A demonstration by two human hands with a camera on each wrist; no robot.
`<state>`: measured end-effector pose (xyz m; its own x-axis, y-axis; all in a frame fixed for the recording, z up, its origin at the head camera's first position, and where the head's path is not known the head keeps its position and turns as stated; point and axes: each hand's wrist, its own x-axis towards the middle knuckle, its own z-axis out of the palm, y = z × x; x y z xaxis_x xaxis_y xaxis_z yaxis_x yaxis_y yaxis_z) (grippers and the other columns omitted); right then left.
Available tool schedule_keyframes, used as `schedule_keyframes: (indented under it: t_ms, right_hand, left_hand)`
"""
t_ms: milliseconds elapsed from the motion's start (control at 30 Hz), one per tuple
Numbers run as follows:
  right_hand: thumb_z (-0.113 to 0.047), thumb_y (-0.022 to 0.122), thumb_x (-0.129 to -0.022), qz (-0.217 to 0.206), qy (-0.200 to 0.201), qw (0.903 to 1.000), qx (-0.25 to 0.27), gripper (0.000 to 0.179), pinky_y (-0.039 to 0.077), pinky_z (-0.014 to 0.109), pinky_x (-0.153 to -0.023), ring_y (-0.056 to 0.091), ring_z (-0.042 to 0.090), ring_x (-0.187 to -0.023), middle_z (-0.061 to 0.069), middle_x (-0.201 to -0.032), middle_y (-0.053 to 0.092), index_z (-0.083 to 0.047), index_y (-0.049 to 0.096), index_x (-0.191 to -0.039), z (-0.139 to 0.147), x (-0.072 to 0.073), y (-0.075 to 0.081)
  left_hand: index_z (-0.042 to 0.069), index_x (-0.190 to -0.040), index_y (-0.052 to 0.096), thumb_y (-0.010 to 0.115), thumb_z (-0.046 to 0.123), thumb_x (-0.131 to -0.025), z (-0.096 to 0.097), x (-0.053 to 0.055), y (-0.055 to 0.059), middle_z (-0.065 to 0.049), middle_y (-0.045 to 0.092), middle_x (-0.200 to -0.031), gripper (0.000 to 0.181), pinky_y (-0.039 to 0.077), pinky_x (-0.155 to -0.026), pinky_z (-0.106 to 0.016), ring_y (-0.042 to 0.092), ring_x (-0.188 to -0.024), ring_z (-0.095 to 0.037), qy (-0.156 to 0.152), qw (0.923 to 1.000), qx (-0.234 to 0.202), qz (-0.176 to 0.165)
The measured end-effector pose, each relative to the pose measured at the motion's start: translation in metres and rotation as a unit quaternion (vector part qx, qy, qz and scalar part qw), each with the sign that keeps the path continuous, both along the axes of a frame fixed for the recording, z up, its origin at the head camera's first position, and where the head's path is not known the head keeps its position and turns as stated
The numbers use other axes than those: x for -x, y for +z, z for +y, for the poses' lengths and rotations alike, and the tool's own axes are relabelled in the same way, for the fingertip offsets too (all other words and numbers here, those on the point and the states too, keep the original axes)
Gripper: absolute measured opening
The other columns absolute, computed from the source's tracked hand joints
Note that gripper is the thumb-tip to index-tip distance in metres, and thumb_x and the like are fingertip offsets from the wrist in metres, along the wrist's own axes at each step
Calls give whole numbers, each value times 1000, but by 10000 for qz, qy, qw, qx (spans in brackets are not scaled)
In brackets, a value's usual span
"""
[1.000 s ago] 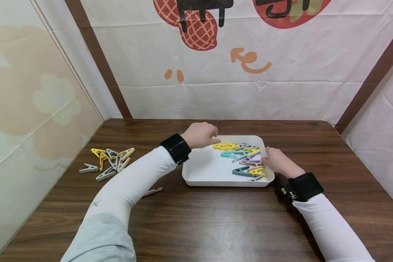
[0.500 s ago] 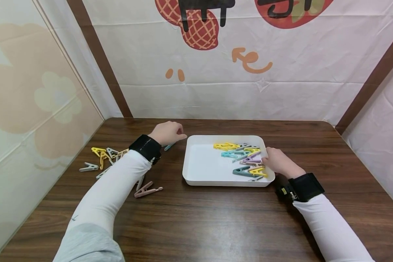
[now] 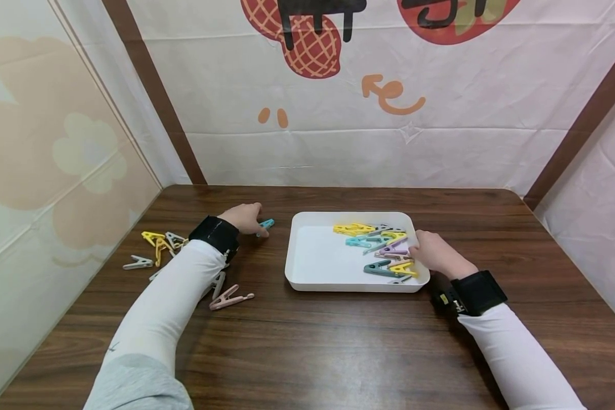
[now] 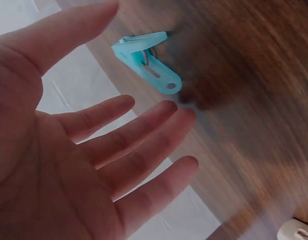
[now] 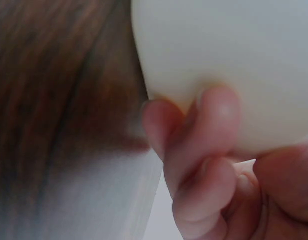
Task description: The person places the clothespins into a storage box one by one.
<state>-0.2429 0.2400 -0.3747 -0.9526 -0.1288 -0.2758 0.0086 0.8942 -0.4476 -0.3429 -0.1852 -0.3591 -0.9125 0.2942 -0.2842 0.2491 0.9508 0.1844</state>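
My left hand (image 3: 243, 218) reaches over the table, left of the white tray, with its fingers spread around a turquoise clothespin (image 3: 267, 224). In the left wrist view the fingers (image 4: 136, 145) are extended, and the clothespin (image 4: 161, 80) lies apart from them on the wood. My right hand (image 3: 438, 252) grips the right rim of the white tray (image 3: 318, 256). Its curled fingers (image 5: 218, 117) press on the tray wall (image 5: 228, 45) in the right wrist view. Yellow, turquoise, purple, dark green and grey clothespins (image 3: 381, 269) lie in the tray's right half.
A loose heap of yellow and grey clothespins (image 3: 156, 241) lies on the left of the brown table (image 3: 359, 347), partly hidden by my left sleeve. Closer to me are a pink clothespin (image 3: 230, 298) and a grey clothespin (image 3: 218, 283). A white printed curtain (image 3: 307, 154) hangs behind the table.
My left hand has moved left from above the tray to the turquoise clothespin, its fingers now spread. The right hand keeps its grip on the tray, which has stayed in place.
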Motion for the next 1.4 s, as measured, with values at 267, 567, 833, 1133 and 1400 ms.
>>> schedule_keyframes:
  t_ms: [267, 567, 833, 1133, 1400]
  right_hand:
    - [-10, 48, -99, 122, 168, 9998, -13, 46, 45, 31, -48, 56, 22, -64, 32, -112, 52, 20, 35, -132, 1, -1, 3]
    - [-11, 48, -99, 85, 120, 9999, -55, 47, 46, 31, -53, 58, 25, -73, 33, -117, 52, 19, 35, -133, 2, -1, 0]
    - [-11, 48, -99, 68, 127, 9999, -49, 47, 47, 31, -52, 58, 26, -76, 32, -116, 52, 19, 35, -133, 3, 0, 0]
    - [-11, 48, -99, 51, 134, 9999, -25, 47, 46, 30, -50, 57, 25, -73, 32, -114, 52, 19, 35, -133, 3, -1, 2]
    - [-11, 48, -100, 106, 140, 9998, -101, 47, 48, 34, -60, 57, 31, -89, 34, -120, 51, 19, 35, -133, 2, -1, 2]
  left_hand:
    - [-3, -113, 61, 77, 22, -81, -2, -1, -5, -13, 63, -99, 43, 47, -74, -39, 56, -84, -25, -60, 9996, 137, 249]
    - [-1, -101, 63, 75, 17, -81, -3, -4, -2, -9, 61, -89, 28, 44, -69, -36, 54, -78, -24, -53, 9996, -94, 264]
    - [0, -106, 59, 71, 16, -85, 12, -7, 21, -11, 61, -93, 29, 46, -74, -38, 55, -82, -25, -232, 9941, -799, 691]
    - [4, -111, 61, 71, 21, -88, 55, -23, 45, -8, 62, -93, 30, 44, -74, -37, 53, -80, -23, -907, 9846, -972, 1133]
    - [7, -118, 61, 71, 24, -88, 102, -39, 49, -7, 63, -107, 36, 47, -82, -37, 57, -92, -20, -1737, 9795, -534, 867]
